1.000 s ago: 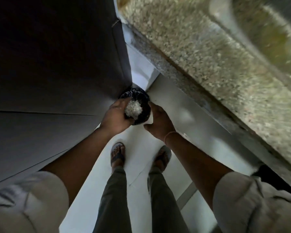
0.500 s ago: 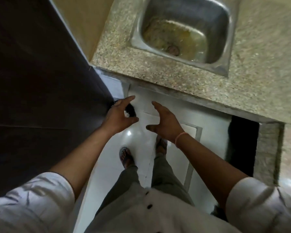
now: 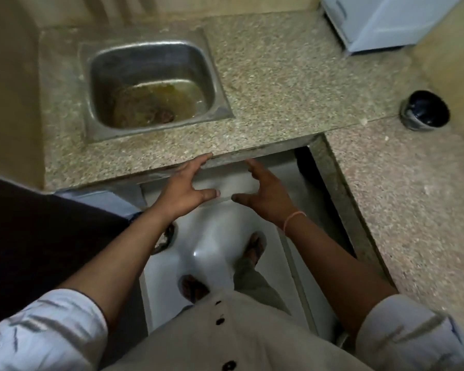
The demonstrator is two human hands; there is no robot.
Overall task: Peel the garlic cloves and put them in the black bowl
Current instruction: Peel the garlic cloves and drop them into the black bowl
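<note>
Though dim, counter (image 3: 279, 76) with black bowl (image 3: 423, 109).

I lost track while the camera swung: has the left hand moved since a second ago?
Yes. The left hand has risen away from the dark panel. Its fingertips now reach the front edge of the counter, and it is open and empty.

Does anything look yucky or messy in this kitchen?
Yes. The steel sink has murky brown-yellow water pooled around its drain, as if it isn't draining. A few pale scraps lie on the granite countertop near the black bowl.
</note>
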